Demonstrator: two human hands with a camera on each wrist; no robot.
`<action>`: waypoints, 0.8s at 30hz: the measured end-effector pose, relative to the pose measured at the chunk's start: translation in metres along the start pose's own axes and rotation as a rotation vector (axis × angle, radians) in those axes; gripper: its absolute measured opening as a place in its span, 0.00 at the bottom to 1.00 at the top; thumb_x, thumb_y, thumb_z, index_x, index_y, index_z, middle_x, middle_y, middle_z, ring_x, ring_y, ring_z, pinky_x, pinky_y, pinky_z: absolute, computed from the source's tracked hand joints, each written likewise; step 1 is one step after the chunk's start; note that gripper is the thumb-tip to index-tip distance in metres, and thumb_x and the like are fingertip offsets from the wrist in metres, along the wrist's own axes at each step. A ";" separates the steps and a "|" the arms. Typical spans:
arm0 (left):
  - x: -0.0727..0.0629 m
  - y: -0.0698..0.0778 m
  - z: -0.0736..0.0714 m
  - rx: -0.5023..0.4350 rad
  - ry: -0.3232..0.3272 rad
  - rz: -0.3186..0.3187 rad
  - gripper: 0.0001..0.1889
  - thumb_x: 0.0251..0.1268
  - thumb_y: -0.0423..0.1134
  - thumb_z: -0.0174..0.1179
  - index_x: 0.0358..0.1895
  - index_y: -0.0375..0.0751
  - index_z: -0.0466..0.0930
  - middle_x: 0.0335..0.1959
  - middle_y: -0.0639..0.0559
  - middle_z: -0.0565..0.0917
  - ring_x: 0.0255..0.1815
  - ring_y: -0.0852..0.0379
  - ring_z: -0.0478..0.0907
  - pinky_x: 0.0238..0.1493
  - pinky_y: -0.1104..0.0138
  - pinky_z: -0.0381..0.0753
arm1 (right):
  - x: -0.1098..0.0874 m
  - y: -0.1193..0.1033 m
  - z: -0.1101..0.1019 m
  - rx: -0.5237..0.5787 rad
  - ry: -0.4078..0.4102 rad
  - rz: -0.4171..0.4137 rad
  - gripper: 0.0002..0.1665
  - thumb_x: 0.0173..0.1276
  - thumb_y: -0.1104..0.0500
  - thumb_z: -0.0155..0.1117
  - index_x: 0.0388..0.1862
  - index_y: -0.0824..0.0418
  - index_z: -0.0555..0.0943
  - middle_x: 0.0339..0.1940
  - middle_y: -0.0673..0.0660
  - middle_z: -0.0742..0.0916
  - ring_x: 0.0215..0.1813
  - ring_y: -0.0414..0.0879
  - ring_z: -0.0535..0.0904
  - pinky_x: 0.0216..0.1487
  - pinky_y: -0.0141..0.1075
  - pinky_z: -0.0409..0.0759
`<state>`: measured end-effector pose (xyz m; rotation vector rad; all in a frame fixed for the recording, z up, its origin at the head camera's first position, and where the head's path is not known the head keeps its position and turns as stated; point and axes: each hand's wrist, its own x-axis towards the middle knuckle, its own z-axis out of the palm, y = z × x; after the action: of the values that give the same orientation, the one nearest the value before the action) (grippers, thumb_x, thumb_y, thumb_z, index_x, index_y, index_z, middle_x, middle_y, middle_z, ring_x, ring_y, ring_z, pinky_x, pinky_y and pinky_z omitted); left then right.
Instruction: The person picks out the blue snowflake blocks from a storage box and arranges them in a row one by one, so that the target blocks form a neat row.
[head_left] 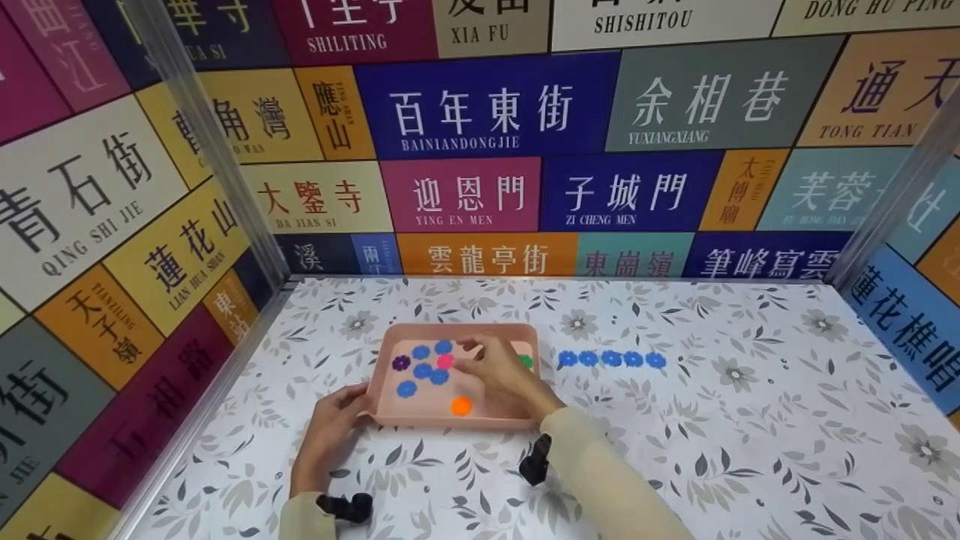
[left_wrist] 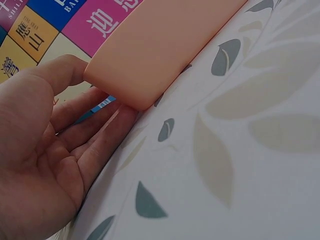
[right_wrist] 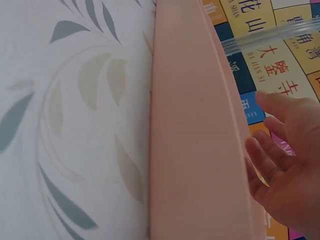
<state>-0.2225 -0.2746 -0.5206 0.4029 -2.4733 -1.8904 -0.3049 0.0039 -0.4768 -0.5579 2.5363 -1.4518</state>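
A pink tray [head_left: 457, 421] lies on the table with flower-shaped pieces in it: several blue pieces [head_left: 423, 370], a purple one [head_left: 402, 363], a pink one [head_left: 445, 361] and a partly covered green one [head_left: 526, 363]. An orange piece [head_left: 460, 406] is near its front wall. At the front left corner, my left hand [head_left: 339, 416] grips the tray, thumb at the rim and fingers against the corner. My right hand [head_left: 501, 369] hovers over the tray beside the pink piece, fingers bent and thumb apart; nothing shows between them in the right wrist view.
Right of the tray, several blue flower-shaped pieces [head_left: 611, 358] form a row on the floral tablecloth [head_left: 720, 442]. Walls covered with coloured name signs [head_left: 480, 105] stand behind and at both sides of the table. Each wrist wears a black device [head_left: 535, 460].
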 end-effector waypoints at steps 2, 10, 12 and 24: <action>0.000 -0.001 0.000 -0.010 0.001 0.010 0.22 0.72 0.38 0.56 0.66 0.34 0.75 0.63 0.36 0.80 0.59 0.47 0.81 0.57 0.59 0.86 | 0.002 0.001 0.007 0.029 -0.013 0.019 0.27 0.68 0.58 0.68 0.65 0.62 0.78 0.59 0.62 0.83 0.52 0.51 0.80 0.54 0.41 0.83; 0.002 0.000 0.001 -0.005 -0.008 -0.006 0.23 0.72 0.40 0.56 0.66 0.35 0.74 0.64 0.37 0.79 0.60 0.48 0.80 0.58 0.60 0.85 | 0.010 0.007 0.035 0.068 -0.020 0.034 0.26 0.62 0.62 0.74 0.59 0.65 0.81 0.52 0.62 0.81 0.47 0.47 0.78 0.53 0.37 0.84; 0.003 0.000 0.001 -0.004 -0.008 -0.007 0.23 0.72 0.40 0.56 0.66 0.35 0.75 0.64 0.37 0.79 0.61 0.47 0.80 0.59 0.59 0.84 | 0.011 0.006 0.038 0.060 -0.017 0.034 0.27 0.61 0.63 0.74 0.60 0.66 0.80 0.52 0.62 0.80 0.46 0.46 0.77 0.52 0.37 0.84; 0.002 -0.002 0.001 0.001 -0.012 -0.026 0.23 0.73 0.39 0.55 0.67 0.35 0.74 0.66 0.37 0.78 0.63 0.46 0.78 0.61 0.57 0.83 | 0.011 0.004 0.045 -0.008 -0.016 0.076 0.25 0.59 0.64 0.74 0.57 0.64 0.84 0.50 0.57 0.78 0.48 0.47 0.73 0.51 0.37 0.80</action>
<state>-0.2241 -0.2744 -0.5235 0.4274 -2.4886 -1.9070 -0.3019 -0.0342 -0.5030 -0.4678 2.5225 -1.4068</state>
